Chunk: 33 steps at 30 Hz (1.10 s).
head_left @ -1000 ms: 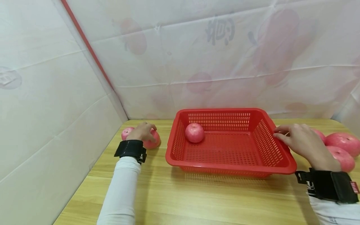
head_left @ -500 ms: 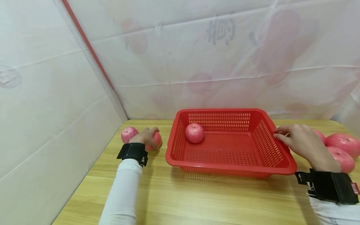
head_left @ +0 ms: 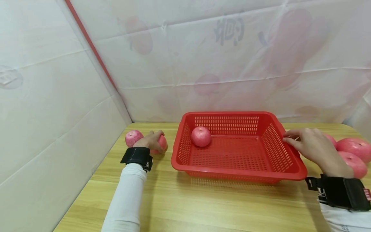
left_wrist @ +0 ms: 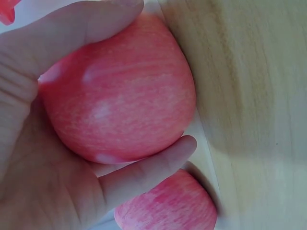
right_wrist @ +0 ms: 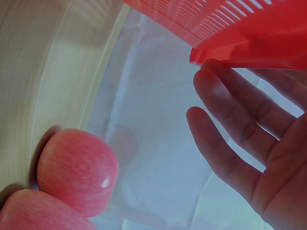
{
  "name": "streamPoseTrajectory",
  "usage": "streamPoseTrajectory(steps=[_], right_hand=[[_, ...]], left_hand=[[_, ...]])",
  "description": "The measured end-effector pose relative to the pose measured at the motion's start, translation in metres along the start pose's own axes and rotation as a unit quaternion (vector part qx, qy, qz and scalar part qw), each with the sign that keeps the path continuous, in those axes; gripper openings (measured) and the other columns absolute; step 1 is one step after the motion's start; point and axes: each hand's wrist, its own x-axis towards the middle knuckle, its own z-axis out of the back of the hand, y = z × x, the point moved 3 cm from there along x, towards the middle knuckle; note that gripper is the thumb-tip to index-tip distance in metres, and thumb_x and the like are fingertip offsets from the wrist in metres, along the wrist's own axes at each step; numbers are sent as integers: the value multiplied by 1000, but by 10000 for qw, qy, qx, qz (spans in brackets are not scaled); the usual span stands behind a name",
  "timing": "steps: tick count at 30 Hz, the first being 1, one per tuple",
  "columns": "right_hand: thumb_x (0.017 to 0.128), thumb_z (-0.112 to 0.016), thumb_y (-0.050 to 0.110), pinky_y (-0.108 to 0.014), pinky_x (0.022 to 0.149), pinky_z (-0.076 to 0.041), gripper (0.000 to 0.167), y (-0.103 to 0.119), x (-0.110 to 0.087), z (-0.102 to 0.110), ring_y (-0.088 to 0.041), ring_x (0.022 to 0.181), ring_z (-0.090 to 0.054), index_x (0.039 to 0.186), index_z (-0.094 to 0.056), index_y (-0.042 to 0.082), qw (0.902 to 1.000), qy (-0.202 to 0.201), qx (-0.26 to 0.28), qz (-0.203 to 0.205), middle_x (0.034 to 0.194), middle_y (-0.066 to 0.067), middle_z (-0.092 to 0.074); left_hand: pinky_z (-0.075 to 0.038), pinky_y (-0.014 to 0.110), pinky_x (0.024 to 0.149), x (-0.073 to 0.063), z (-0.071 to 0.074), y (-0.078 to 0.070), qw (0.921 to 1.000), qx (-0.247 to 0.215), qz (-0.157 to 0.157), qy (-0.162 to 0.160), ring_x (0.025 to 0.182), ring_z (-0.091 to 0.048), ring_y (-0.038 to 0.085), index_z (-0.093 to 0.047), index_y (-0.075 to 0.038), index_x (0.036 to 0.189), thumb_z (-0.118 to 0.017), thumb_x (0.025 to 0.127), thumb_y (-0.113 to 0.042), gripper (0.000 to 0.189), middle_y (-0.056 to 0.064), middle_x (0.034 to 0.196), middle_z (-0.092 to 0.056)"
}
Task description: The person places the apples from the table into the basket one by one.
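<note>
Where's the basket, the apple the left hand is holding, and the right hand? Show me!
Basket (head_left: 236,150): head view, bare part of its floor.
Held apple (left_wrist: 123,96): left wrist view, middle of its side.
Right hand (head_left: 316,147): head view, back of the hand.

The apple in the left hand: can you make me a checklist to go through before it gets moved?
1. Left hand has a grip on the held apple: ok, thumb and fingers are round it.
2. Held apple is off the table: cannot tell.
3. Red basket is the right way up: ok, its open side faces up.
4. Red basket has room: ok, just one apple sits inside, near its left end.
5. Right hand holds the basket firmly: cannot tell, though its fingers are at the right rim.
</note>
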Motion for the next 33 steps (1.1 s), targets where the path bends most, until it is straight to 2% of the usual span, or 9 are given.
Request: streamPoseTrajectory(steps=[10,14,19,28,33], right_hand=[[88,-78,9,-34,55,-42,18,2,0,-1,-32,69,-65,98,-75,-6,9999,-82,11,97,78,-17,-72],[88,-77,9,-34,56,-43,19,2,0,0,-31,70,-65,99,-75,-6,10000,-57,23,70,79,-17,-72],[88,-77,9,-36,57,-45,18,1,-1,1,-33,71,-66,98,-75,-6,9999,-58,-2,95,79,-16,-72],[89,-77,9,-37,57,-45,19,1,0,0,-35,72,-66,98,-75,-7,10000,-31,19,70,79,-17,-72],[89,-77,10,-36,57,-45,20,0,0,0,-34,72,-66,99,-75,-7,10000,-30,60,48,78,-16,-72]], left_hand=[[-50,52,88,-7,5,3,9994,-93,-342,-64,108,-54,36,-47,-18,147,-87,74,-17,82,18,127,-47],[-51,52,88,-5,12,0,9987,-49,-487,-121,110,-53,37,-46,-17,148,-87,74,-18,84,19,130,-47],[-51,49,88,-3,20,-3,9971,-16,-714,-272,108,-55,37,-48,-16,146,-81,78,-14,75,20,128,-48],[-50,51,90,-3,20,-6,9959,-89,-796,-426,110,-54,37,-48,-15,145,-81,79,-13,73,20,129,-49],[-51,50,90,0,24,-10,9922,8,-1108,-575,110,-54,37,-50,-9,142,-78,79,-10,70,23,127,-51]])
